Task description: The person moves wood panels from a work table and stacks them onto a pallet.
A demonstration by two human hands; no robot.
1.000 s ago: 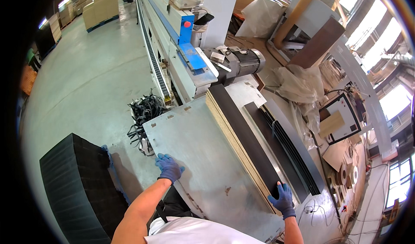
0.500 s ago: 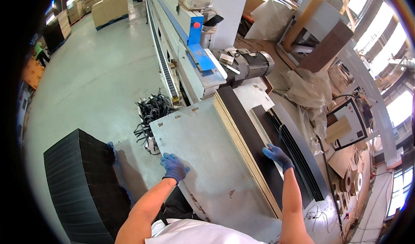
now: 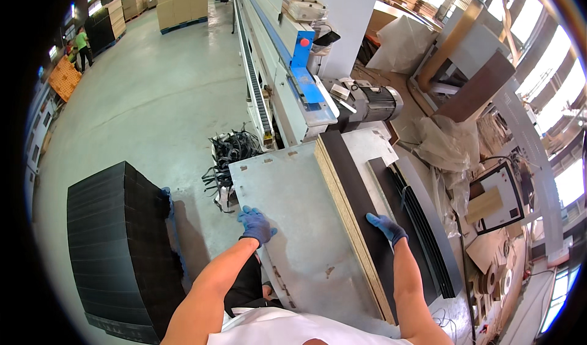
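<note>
My left hand (image 3: pixel 257 226), in a blue glove, rests with its fingers spread on the left edge of a grey, worn tabletop (image 3: pixel 287 192). On the table lies a long, narrow stack of boards (image 3: pixel 358 207), dark brown on top with pale chipboard edges facing left. My right hand (image 3: pixel 387 228), also gloved in blue, lies on the stack's dark top near its right edge, fingers stretched out and gripping nothing visible. Right of it sits a bundle of thin black strips (image 3: pixel 416 216) held by a tie, among other dark panels.
A tall stack of black panels (image 3: pixel 101 241) stands on a blue pallet at the left. Tangled black strapping (image 3: pixel 229 155) lies by the table's far left corner. Beyond are a long machine with a roller track (image 3: pixel 254 88) and a motor (image 3: pixel 376 103). People (image 3: pixel 82 42) stand far left.
The view has turned slightly left, so the scene sits further right. My right hand has shifted left over the top of the board stack. My left hand stays at the table's edge.
</note>
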